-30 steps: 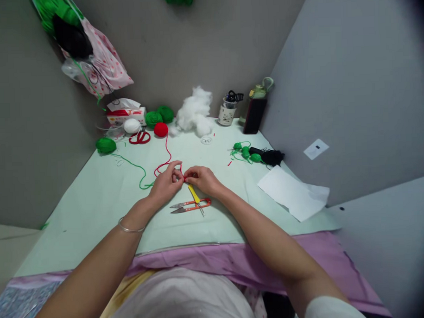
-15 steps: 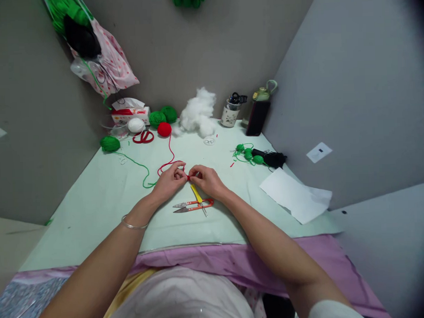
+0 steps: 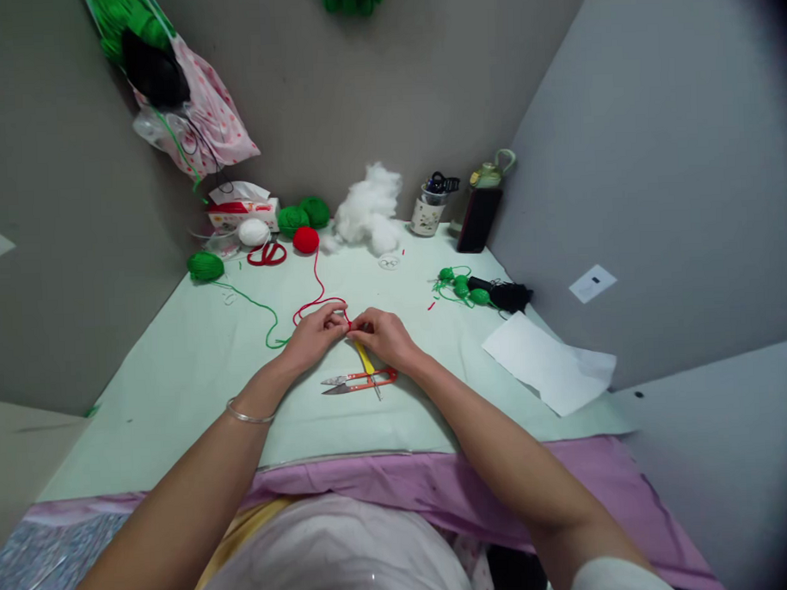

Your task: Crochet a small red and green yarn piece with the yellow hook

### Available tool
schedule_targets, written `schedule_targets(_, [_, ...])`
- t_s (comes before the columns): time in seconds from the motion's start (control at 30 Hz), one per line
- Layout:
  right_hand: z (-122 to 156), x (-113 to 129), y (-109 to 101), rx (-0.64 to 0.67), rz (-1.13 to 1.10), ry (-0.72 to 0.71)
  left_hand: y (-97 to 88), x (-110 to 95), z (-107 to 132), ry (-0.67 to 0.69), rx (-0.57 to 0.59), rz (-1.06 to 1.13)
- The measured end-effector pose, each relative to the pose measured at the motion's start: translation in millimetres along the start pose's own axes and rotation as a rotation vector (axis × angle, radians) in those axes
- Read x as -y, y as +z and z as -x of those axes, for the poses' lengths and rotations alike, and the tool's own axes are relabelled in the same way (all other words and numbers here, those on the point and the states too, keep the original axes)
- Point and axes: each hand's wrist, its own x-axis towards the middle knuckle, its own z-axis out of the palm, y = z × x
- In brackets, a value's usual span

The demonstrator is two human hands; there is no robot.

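Note:
My left hand (image 3: 318, 336) and my right hand (image 3: 383, 337) meet at the middle of the table, their fingertips pinched together on a small bit of red yarn (image 3: 350, 326). Most of that bit is hidden by the fingers. A loose strand (image 3: 321, 285) runs from it back to a red yarn ball (image 3: 305, 239). Just below my fingers lies a yellow-handled tool (image 3: 364, 358), which looks like a crochet hook. It crosses a pair of orange thread snips (image 3: 354, 383), whose blades point left.
Green yarn balls (image 3: 205, 266), red-handled scissors (image 3: 266, 254), a tissue box (image 3: 243, 212) and white stuffing (image 3: 368, 211) stand along the back. To the right are small green knitted pieces (image 3: 461, 286), a phone (image 3: 479, 219) leaning on a bottle, and white paper (image 3: 551, 363).
My fingertips have shifted slightly around the red yarn, and a strand now shows rising between my hands. The lower end of the yellow-handled tool has moved a little left.

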Motion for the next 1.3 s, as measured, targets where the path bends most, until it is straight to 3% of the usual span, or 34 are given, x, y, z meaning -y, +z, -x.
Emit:
schedule_targets(0.5, [-2, 1, -6, -0.03, 0.134, 0.0, 5.8, 0, 0, 0.039, -0.049, -0.216])
schedule_targets(0.93, [-2, 1, -7, 0.022, 0.194, 0.007, 8.0, -5, 4, 0.065, -0.037, -0.367])
schedule_targets(1.3, [1, 4, -7, 0.045, 0.244, -0.003, 13.0, -20, 19, 0.255, -0.103, -0.573])
